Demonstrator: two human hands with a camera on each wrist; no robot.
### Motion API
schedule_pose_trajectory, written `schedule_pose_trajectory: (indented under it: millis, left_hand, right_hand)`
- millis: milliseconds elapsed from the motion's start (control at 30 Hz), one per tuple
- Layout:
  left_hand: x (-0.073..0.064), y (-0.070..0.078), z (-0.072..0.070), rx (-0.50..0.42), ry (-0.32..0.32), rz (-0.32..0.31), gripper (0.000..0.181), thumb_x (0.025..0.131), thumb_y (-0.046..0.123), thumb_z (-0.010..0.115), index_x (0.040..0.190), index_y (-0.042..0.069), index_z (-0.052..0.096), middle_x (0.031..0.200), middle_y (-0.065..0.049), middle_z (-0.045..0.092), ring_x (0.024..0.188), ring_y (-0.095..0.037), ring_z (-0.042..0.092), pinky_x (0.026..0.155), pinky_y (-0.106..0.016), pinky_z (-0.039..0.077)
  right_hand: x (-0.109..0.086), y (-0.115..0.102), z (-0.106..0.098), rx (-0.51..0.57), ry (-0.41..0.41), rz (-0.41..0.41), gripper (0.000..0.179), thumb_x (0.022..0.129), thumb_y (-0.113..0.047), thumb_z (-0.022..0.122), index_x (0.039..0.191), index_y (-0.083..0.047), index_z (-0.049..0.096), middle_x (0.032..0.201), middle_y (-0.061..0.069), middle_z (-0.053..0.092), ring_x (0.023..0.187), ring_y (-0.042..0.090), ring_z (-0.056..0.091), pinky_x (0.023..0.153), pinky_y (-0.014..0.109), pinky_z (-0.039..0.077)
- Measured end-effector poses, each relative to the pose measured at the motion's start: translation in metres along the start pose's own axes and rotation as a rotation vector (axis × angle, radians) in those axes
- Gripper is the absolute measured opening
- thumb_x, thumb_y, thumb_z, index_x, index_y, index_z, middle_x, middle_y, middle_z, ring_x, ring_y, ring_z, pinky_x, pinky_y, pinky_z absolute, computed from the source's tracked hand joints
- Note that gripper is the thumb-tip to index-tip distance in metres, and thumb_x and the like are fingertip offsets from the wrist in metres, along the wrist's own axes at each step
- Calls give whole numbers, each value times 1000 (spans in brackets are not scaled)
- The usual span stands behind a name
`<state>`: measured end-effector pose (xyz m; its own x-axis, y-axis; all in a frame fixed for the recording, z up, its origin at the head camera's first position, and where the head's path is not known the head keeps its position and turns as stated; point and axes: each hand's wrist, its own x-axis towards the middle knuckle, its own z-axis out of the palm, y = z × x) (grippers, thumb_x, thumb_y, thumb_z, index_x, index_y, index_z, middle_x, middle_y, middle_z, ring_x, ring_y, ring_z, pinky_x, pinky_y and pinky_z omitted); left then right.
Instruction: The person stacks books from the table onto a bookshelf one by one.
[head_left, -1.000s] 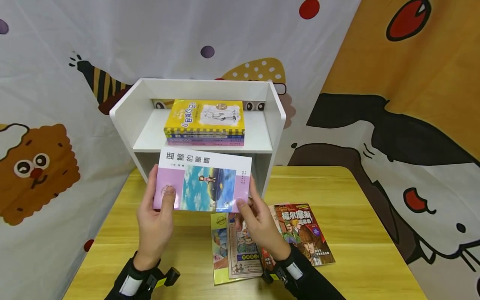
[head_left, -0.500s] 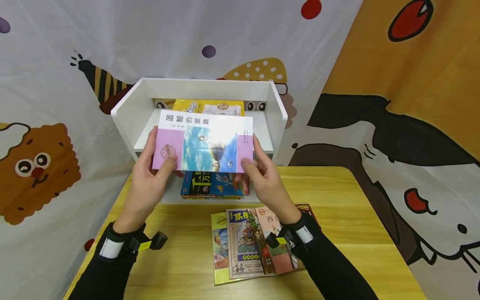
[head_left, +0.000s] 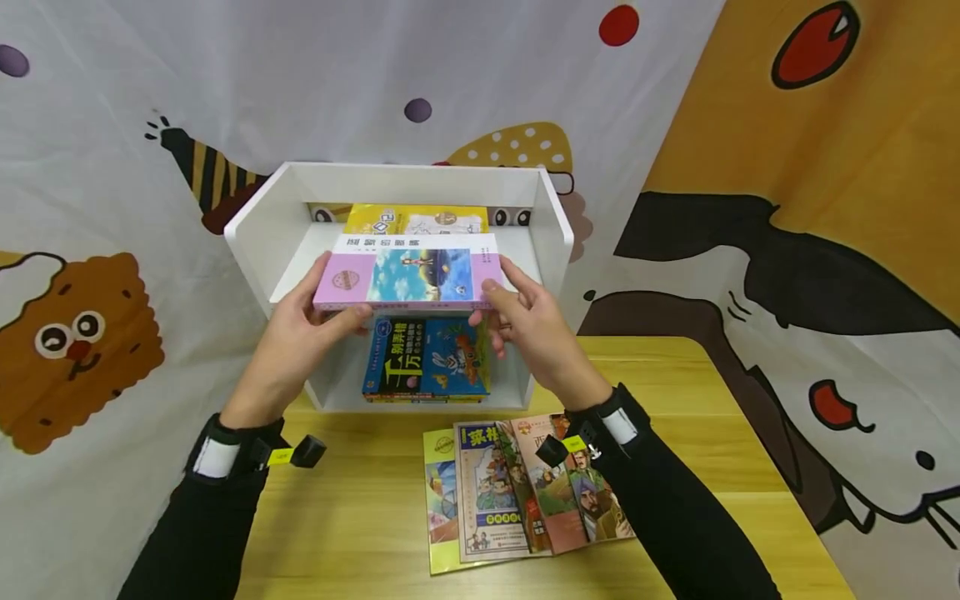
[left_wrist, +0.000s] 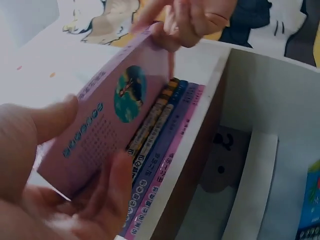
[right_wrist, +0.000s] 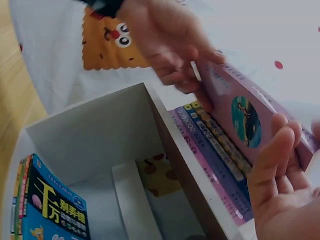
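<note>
Both hands hold a pink-and-white book [head_left: 420,275] with a sea picture on its cover, close over the stack on the upper shelf. My left hand [head_left: 303,333] grips its left end, thumb on the front edge. At the right end, my right hand [head_left: 536,321] pinches it, thumb on the cover. Under the book is a stack topped by a yellow book [head_left: 417,219]; spines of a blue book [left_wrist: 165,135], a purple book [left_wrist: 160,160] and a pink book [left_wrist: 167,162] show in the left wrist view. The held book's back cover faces both wrist cameras.
The white shelf unit [head_left: 555,225] stands at the back of the wooden table [head_left: 720,467]. On its lower level lies a stack topped by a blue book [head_left: 427,358]. Several fanned-out books [head_left: 491,492] lie on the table in front, partly behind the right forearm.
Both hands have raised the pink-and-white book from before the shelf to over the upper stack. It has tilted flatter, so its front spine shows now.
</note>
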<state>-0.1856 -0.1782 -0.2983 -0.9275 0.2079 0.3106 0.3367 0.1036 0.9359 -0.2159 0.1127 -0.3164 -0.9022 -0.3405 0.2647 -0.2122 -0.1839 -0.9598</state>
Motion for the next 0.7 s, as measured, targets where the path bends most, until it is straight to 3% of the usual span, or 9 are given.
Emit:
schedule_pose_trajectory:
  millis: [133,267,333,467,567,700]
  left_hand:
    - [-1,-4,3,133,83,29,81,84,30,69,148,26,20,139,-5,43,112,-20,51,82,-20,50]
    - [2,-16,2,320,191,91,74,81,40,70,144,28,33,127,-3,49,103,-16,50,81,-26,48]
    - [5,-22,1,444,261,115,74,79,47,70,142,29,37,122,-4,49,101,-17,45,81,-33,45]
    - [10,-30,-1,657,373,162,77,74,55,70,140,25,43,124,-9,44,109,-22,34,85,-47,34]
    - [13,-31,-2,730,406,183,78,73,57,70,139,22,45,129,-12,44,113,-26,32,87,-52,30]
    - [18,-33,-1,772,434,212,73,75,56,69,135,19,51,126,-14,48,111,-28,36,87,-53,31]
  right_hand:
    - [1,5,-6,-2,-42,10,78,89,-24,64,149,-31,14,98,16,69,51,24,46,43,31,43]
    - [2,8,-10,-113,-26,-10,78,88,-26,64,149,-30,15,104,15,68,56,33,49,45,35,45]
    - [2,8,-10,-227,11,-30,74,88,-34,63,148,-31,18,105,12,68,61,34,52,48,39,48]
    - [2,7,-8,-594,129,-101,71,85,-52,59,145,-29,27,96,1,61,70,21,54,53,39,50]
    - [3,7,-6,-821,210,-182,71,84,-58,56,143,-25,34,97,1,52,76,11,53,58,33,52]
    - [9,7,-3,-962,258,-288,67,86,-56,56,140,-19,41,119,2,49,93,11,52,70,33,53]
